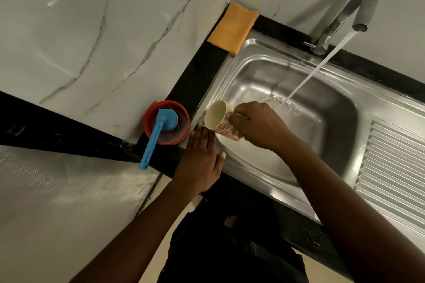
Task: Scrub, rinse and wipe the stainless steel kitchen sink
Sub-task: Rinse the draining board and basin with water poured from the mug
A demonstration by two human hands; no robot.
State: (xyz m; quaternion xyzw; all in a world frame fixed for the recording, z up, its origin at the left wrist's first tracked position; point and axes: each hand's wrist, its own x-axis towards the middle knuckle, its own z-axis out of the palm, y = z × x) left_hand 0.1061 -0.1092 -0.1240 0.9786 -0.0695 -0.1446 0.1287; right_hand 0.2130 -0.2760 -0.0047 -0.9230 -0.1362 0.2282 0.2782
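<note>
- The right grip [255,124] is curling its fingers round a patterned cup [217,117] and holding it tipped on its side, with the long axis running left to right and the mouth pointing left.
- The cup's mouth is hanging over the left rim of the sink [253,71]. Its pale inside is looking nearly empty, and a little clear water seems to be spilling from the lower lip onto the rim.
- The left grip [200,158] is lying flat with straight fingers, holding nothing. It is pressing on that same rim just under the cup's mouth, so it is the nearer one for rubbing the wet patch.
- The tap [358,4] is running, and its stream [322,64] is splashing onto the basin floor just right of the right grip.
- This is looking like the rinsing stage, with the rim being flushed by the cupful.
- A red bowl [147,119] is sitting on the counter [195,76] just left of the sink, holding a blue brush [153,142] whose handle is sticking out over its edge.
- An orange cloth [232,27] is lying folded at the far corner, well apart from both grips, probably waiting for the wipe.
</note>
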